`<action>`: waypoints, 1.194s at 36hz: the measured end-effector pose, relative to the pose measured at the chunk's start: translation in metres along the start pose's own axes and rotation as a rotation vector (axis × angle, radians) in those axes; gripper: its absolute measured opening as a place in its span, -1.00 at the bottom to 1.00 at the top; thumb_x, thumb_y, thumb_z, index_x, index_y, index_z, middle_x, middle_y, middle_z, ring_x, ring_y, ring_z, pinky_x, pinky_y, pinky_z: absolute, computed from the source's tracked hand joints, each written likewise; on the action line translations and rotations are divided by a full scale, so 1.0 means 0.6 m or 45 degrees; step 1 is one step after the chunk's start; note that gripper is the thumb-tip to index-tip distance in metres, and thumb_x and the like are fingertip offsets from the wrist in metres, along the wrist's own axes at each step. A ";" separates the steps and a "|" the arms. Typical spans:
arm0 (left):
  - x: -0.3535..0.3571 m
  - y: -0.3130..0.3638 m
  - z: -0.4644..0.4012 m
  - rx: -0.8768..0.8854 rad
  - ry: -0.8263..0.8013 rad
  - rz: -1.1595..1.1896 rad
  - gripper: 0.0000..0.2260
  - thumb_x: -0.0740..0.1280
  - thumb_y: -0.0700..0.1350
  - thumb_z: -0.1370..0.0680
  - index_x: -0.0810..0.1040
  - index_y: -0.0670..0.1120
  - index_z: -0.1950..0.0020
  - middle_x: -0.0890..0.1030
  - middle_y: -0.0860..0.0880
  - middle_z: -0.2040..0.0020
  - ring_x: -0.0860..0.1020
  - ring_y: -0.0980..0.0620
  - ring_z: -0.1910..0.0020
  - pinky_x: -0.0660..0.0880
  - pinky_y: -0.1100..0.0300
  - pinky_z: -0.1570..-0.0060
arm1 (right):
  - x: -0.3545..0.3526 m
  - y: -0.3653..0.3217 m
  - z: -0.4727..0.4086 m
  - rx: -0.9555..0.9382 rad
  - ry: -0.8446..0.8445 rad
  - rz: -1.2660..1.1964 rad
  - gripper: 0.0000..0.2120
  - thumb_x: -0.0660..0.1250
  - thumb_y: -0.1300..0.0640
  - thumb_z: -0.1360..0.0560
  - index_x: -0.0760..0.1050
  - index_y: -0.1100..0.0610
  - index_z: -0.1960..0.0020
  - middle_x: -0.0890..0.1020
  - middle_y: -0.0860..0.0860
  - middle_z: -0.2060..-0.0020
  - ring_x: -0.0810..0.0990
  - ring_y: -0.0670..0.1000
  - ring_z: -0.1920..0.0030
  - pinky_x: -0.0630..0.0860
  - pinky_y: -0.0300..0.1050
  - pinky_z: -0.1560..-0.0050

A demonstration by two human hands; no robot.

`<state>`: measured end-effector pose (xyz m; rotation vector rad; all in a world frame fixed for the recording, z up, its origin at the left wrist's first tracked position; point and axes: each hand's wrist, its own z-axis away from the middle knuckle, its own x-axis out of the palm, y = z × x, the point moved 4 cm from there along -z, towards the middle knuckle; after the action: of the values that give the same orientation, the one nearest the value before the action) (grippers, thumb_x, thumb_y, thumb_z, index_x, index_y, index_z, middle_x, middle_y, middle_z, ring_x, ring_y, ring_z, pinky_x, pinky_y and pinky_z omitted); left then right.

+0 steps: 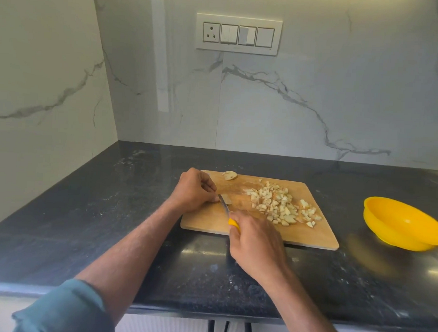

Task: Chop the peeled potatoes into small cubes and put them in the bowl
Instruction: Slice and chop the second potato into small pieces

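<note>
Lying long-side across the dark counter (pixel 92 211), the wooden board (pixel 317 234) carries a diced potato heap (pixel 276 205) toward three o'clock, short of the yellow bowl (pixel 404 227), while the right hand (pixel 257 244) grips a yellow-handled knife (pixel 225 207) pointing eleven o'clock and the left hand (pixel 194 189) curls fingertips onto a potato piece (pixel 228 199).

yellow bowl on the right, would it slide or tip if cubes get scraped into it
The yellow bowl looks like thin plastic and holds nothing, so it is probably light. It sits tilted on the glossy dark counter, so a nudge would likely slide or rock it.
</note>
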<state>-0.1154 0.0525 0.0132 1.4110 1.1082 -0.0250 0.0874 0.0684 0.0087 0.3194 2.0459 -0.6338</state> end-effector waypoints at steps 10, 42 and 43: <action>0.008 0.005 0.000 0.055 0.027 -0.109 -0.75 0.66 -0.11 -0.35 0.71 -0.09 0.05 0.69 0.03 0.21 0.67 0.14 0.21 0.66 0.22 0.10 | -0.037 0.042 -0.014 0.223 0.169 -0.123 -0.74 0.28 0.05 -0.61 0.61 0.04 -0.25 0.72 -0.08 -0.01 0.66 -0.04 0.17 0.58 -0.15 0.22; 0.006 0.007 -0.013 0.152 -0.042 -0.069 -0.67 0.61 -0.26 -0.40 0.69 -0.12 -0.14 0.72 0.04 0.12 0.67 0.21 0.14 0.63 0.30 -0.01 | -0.014 0.038 -0.004 0.153 0.101 0.111 -0.71 0.22 -0.02 -0.64 0.50 -0.02 -0.33 0.69 -0.08 0.08 0.64 -0.07 0.14 0.41 -0.27 0.21; 0.007 0.008 -0.012 0.161 -0.030 -0.065 -0.66 0.62 -0.25 -0.39 0.69 -0.13 -0.13 0.72 0.04 0.13 0.67 0.22 0.15 0.63 0.29 -0.01 | -0.015 0.038 -0.004 0.157 0.105 0.105 -0.71 0.22 -0.02 -0.64 0.50 -0.02 -0.33 0.69 -0.08 0.09 0.63 -0.08 0.16 0.39 -0.27 0.22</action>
<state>-0.1142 0.0617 0.0157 1.4909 1.1394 -0.1502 0.1009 0.0888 0.0101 0.5070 2.0645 -0.7076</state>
